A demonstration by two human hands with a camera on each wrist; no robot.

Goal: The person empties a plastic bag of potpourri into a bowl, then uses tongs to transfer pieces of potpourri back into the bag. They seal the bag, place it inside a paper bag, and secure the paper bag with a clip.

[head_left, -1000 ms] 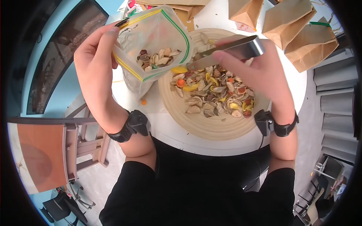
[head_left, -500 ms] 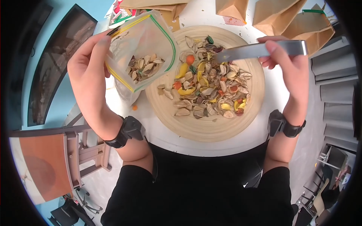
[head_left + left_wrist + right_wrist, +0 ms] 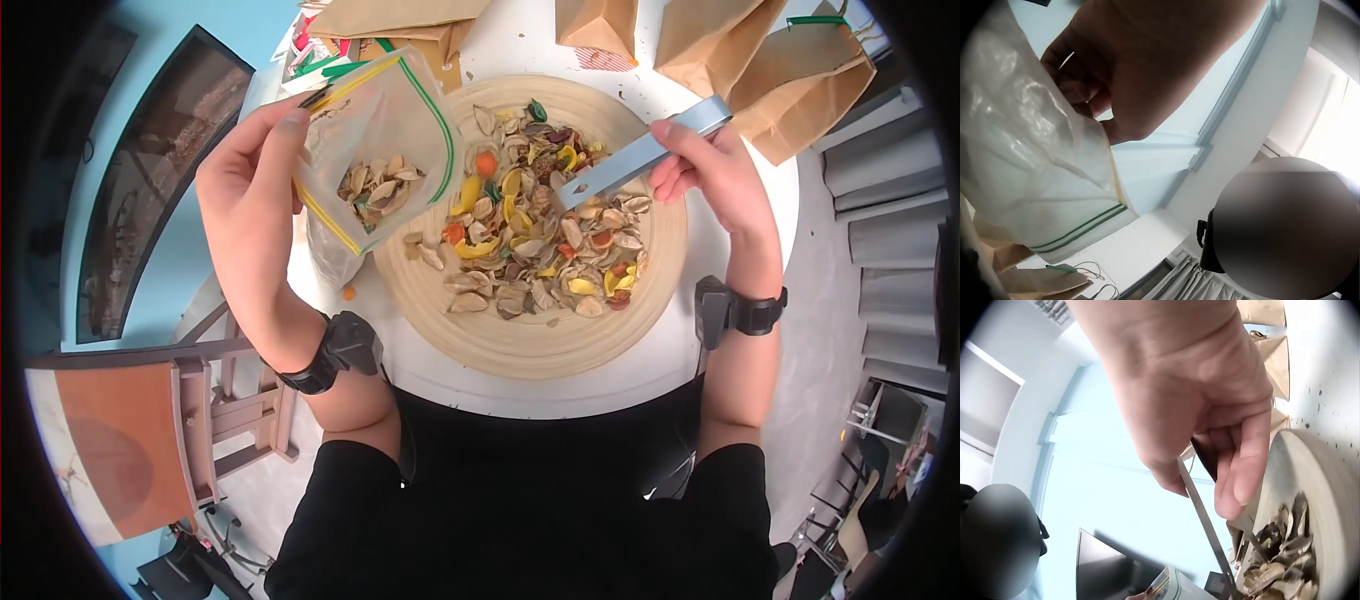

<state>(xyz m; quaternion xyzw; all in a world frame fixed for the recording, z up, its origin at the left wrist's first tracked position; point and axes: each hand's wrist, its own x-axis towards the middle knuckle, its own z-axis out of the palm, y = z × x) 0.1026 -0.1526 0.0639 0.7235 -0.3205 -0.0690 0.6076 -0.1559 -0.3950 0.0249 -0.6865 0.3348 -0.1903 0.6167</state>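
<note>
My left hand (image 3: 245, 195) pinches the edge of a clear zip bag (image 3: 405, 125) with yellow and green seal lines. The bag's mouth gapes toward me, and some pale dried petals (image 3: 380, 188) lie inside. In my right hand (image 3: 718, 175) is a pair of metal tongs (image 3: 640, 158), gripped between thumb and fingers. The tong tips reach into a heap of potpourri (image 3: 530, 250), pale pieces mixed with yellow and orange ones, on a round wooden plate (image 3: 480, 350). The right wrist view shows both tong arms (image 3: 1207, 522) down at the dried pieces (image 3: 1282, 569).
Brown paper bags (image 3: 810, 90) stand along the table's far right, with another brown bag (image 3: 400, 20) at the far left. A small orange piece (image 3: 349, 293) lies on the white table left of the plate. A wooden stool (image 3: 240, 400) stands at the left.
My right hand and the tongs have moved from beside the bag's mouth rightward, then lowered the tips into the potpourri. My left hand keeps holding the bag in about the same spot.
</note>
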